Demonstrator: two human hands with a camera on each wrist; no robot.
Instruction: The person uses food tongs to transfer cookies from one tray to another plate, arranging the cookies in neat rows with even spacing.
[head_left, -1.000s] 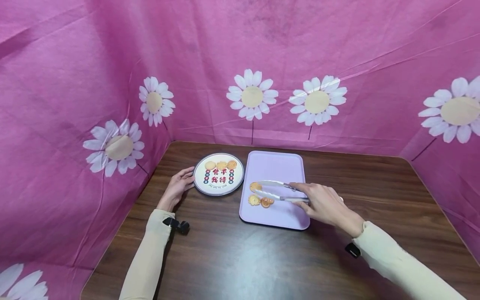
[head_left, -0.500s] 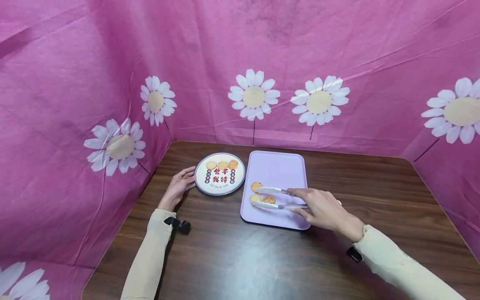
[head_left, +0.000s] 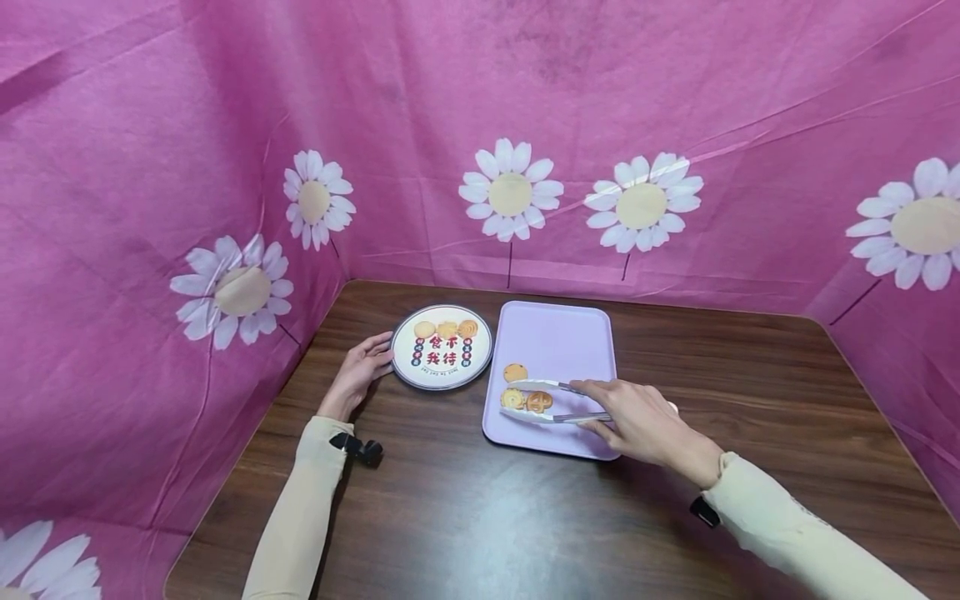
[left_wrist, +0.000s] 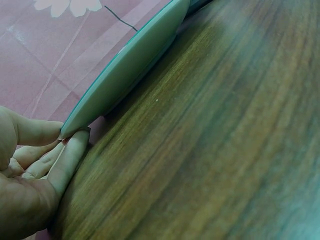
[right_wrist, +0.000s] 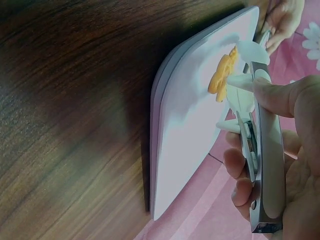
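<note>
My right hand grips a pair of tongs over the purple tray. The tongs' tips are spread on either side of a pale yellow flower-shaped cookie and a brown patterned cookie. Just behind them on the tray lies a round cookie. To the left, my left hand pinches the rim of a white plate between thumb and fingers. Along the plate's far side sit a smooth round cookie, a flower-shaped cookie and a swirled cookie.
Plate and tray stand side by side on a dark wooden table. Pink cloth with daisies hangs behind and along the sides. Red characters are printed on the plate.
The tongs have come down toward the tray's near side, from around the round cookie to around the flower-shaped and brown cookies. My left hand stays on the plate rim.
</note>
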